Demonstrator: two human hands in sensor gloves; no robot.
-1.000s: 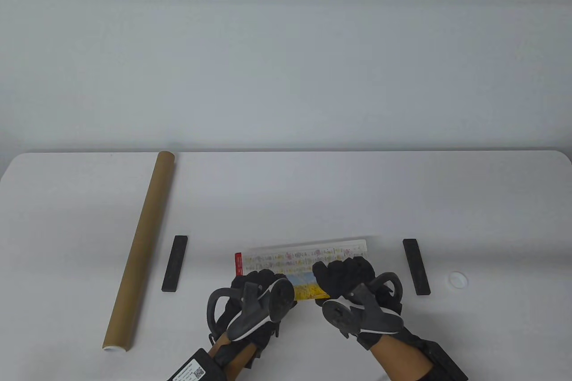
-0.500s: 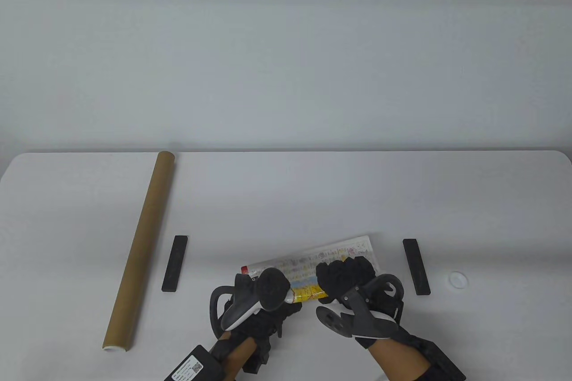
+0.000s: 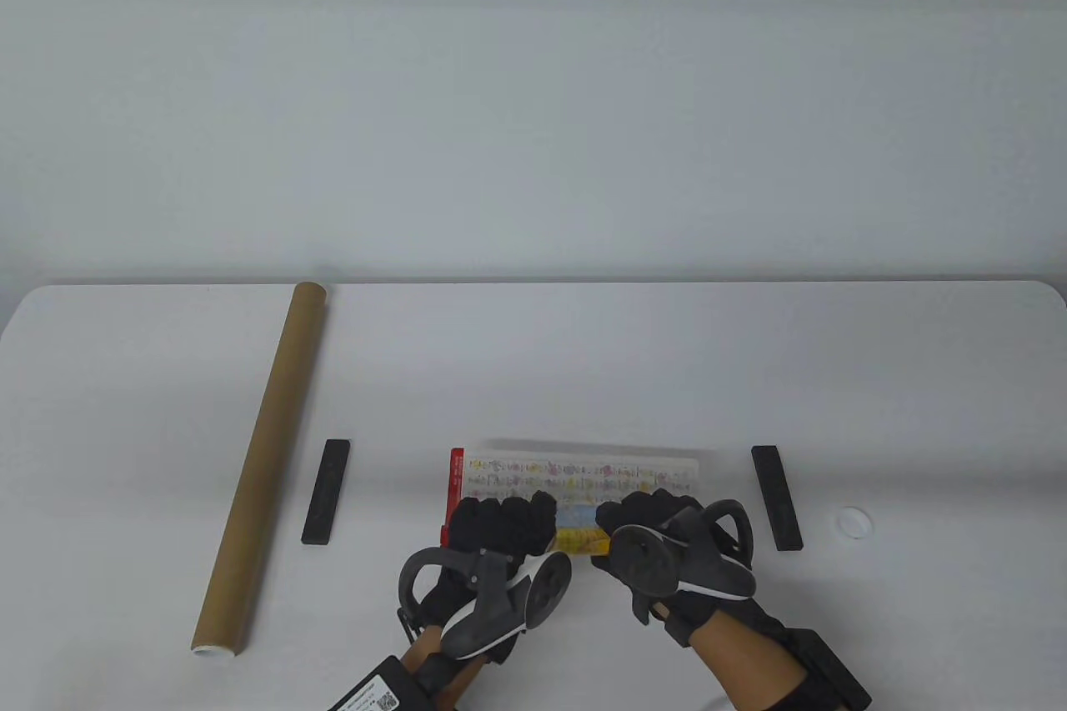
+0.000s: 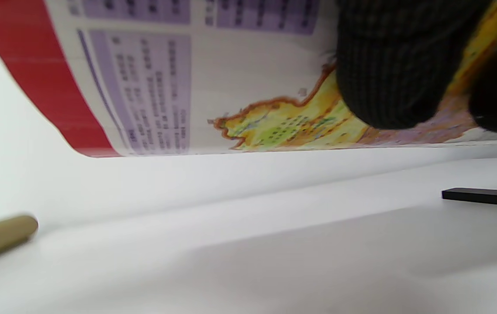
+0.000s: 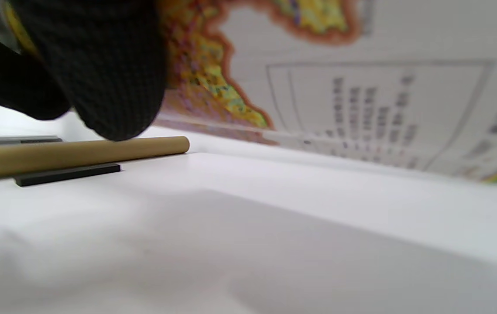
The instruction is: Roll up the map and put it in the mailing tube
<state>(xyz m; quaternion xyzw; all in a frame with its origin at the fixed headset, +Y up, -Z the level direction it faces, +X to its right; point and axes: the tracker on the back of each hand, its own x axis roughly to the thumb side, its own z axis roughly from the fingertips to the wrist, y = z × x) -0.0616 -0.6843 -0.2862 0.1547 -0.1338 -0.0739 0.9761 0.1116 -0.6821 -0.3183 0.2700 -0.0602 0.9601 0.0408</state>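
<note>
The colourful map [image 3: 575,478], red band at its left end, lies as a loose roll near the table's front edge. My left hand [image 3: 500,523] grips the roll's left part and my right hand [image 3: 654,518] grips its right part, fingers curled over the top. In the left wrist view the map [image 4: 165,87] curves above the table with my fingertips [image 4: 388,65] on it. Printed paper of the map [image 5: 361,87] also fills the right wrist view, under my fingertips [image 5: 108,78]. The brown mailing tube [image 3: 262,465] lies apart at the left, one end towards the table's back.
Two black bars flank the map, one at the left [image 3: 326,492] and one at the right [image 3: 776,497]. A small white round cap [image 3: 855,522] sits right of the right bar. The tube [image 5: 78,152] and left bar [image 5: 67,173] show in the right wrist view.
Half a second ago the roll was tilted, its right end raised towards the back. Now it lies level across the table, and my left hand has turned back over it.
</note>
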